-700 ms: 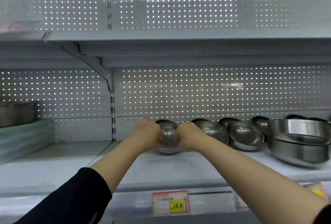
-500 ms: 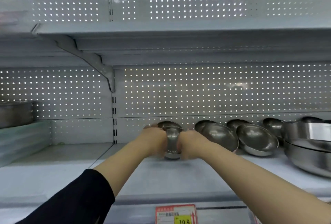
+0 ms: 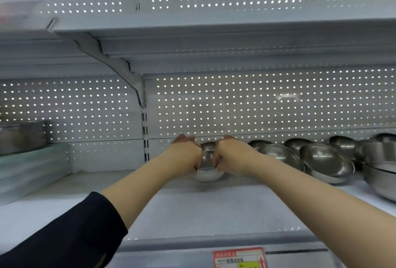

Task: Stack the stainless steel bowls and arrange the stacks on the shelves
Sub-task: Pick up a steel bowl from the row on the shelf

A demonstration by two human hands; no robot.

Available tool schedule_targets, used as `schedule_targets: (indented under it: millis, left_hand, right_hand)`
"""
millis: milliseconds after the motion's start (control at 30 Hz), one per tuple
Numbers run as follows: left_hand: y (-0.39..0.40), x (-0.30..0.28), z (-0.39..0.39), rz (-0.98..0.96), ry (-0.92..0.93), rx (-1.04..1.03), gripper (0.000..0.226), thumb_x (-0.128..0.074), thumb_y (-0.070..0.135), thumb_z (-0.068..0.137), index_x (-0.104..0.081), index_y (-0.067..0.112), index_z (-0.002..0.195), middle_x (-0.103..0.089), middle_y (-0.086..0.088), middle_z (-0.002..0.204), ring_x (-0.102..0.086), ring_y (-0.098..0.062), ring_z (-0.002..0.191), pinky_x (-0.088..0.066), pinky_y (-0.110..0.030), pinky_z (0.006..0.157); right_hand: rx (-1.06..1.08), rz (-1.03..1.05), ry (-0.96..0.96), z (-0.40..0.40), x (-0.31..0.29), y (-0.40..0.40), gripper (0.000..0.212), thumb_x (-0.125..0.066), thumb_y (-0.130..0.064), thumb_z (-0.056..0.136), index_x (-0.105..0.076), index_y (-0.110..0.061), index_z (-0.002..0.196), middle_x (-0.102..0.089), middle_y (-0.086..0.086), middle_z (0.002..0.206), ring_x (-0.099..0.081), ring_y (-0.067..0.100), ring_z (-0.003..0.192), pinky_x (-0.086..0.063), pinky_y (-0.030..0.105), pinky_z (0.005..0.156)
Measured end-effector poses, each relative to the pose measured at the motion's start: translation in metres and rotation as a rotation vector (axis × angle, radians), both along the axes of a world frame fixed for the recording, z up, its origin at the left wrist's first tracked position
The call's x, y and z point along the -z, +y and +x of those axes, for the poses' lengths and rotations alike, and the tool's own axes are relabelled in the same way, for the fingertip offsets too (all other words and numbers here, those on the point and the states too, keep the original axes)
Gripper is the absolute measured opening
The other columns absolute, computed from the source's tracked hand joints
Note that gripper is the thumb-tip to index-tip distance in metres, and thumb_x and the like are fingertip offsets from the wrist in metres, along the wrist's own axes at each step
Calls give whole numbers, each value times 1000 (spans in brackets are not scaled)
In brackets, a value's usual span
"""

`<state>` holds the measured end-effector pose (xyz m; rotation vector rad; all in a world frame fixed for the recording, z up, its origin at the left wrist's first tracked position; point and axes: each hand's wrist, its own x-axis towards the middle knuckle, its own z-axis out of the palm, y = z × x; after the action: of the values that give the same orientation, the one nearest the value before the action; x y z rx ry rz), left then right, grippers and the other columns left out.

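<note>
A small stack of stainless steel bowls (image 3: 207, 161) sits near the back of the white shelf (image 3: 192, 209), close to the perforated back panel. My left hand (image 3: 185, 155) grips its left side and my right hand (image 3: 232, 156) grips its right side, fingers curled round the rims. The hands hide most of the stack. To the right, several more steel bowls (image 3: 325, 160) lean on their sides in a row against the back panel.
Larger steel bowls (image 3: 379, 167) are stacked at the far right. A steel container (image 3: 21, 137) rests on clear plastic boxes (image 3: 30, 171) on the left bay. An upper shelf (image 3: 214, 38) overhangs. A red and yellow price tag (image 3: 240, 257) marks the front edge.
The view has tilted up and shifted left, so the bowls on the right sit nearer the frame's edge. Both hands stay on the stack, which now rests low on the shelf.
</note>
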<state>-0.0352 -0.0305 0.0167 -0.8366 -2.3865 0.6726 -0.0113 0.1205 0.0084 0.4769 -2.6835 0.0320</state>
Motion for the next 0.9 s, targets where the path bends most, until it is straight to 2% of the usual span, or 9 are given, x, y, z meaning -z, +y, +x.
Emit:
schedule_targets:
  millis: [100,200,267,367,500,533,633,800,900]
  left_hand:
    - [-30,-15,3,26,-1,-64,19,-59,22,82,-71,20,96,-63,3,99,-42,-19,107,-21,-27,79]
    - [-57,-23,3,-2,-13,-125,19,-61,28,82,-71,21,97,-62,3,96,-40,-20,103,-22,-27,77]
    - [-72,-24,2,-2,-25,-143,19,-61,26,82,-71,21,97,-61,2,92,-39,-19,100,-22,-27,75]
    - [-88,-21,-3,-2,-46,-177,21,-58,28,85,-70,21,100,-63,1,100,-40,-18,105,-22,-26,76]
    - [-103,-14,-16,-15,-72,-226,22,-56,29,88,-68,21,104,-61,1,107,-40,-21,113,-24,-26,81]
    - [-105,-13,-20,-13,-83,-241,22,-55,30,88,-68,21,104,-60,2,109,-38,-21,116,-25,-26,83]
    - [-108,-8,-34,41,-102,-264,22,-56,32,88,-67,22,104,-57,3,113,-37,-21,116,-25,-25,84]
    - [-109,4,-51,15,-96,-249,26,-58,35,88,-64,24,111,-56,5,114,-38,-20,116,-26,-28,95]
    - [-107,11,-59,-24,-79,-235,25,-57,36,88,-64,26,110,-57,8,114,-37,-17,116,-22,-28,97]
  right_hand:
    - [-55,-43,60,-8,-11,-25,16,-63,-12,78,-76,-18,84,-68,1,93,-48,20,96,-41,24,83]
    - [-117,-44,72,-17,-14,-51,15,-63,-12,79,-76,-15,87,-66,4,95,-47,21,99,-22,16,70]
    - [-146,-47,79,-23,-12,-65,15,-63,-12,80,-75,-15,87,-65,3,94,-44,22,98,-24,20,68]
    - [-160,-45,72,-32,-7,-82,15,-63,-16,81,-75,-15,90,-65,4,98,-47,23,100,-32,22,82]
    - [-145,-40,18,-44,-3,-99,16,-61,-18,83,-74,-13,91,-68,3,104,-50,21,98,-19,13,79]
    - [-128,-47,1,-48,-3,-103,15,-62,-19,84,-74,-14,90,-68,1,106,-49,20,101,-18,10,87]
    - [-60,-65,-57,-60,-2,-113,12,-65,-23,85,-73,-23,94,-65,-5,114,-45,20,122,-26,28,111]
    - [15,-73,-81,-66,5,-114,19,-66,-27,86,-72,-23,104,-61,-3,121,-37,22,126,-36,36,105]
    - [15,-102,-113,-67,10,-111,23,-65,-24,87,-71,-21,109,-53,1,134,-28,23,136,-34,35,107]
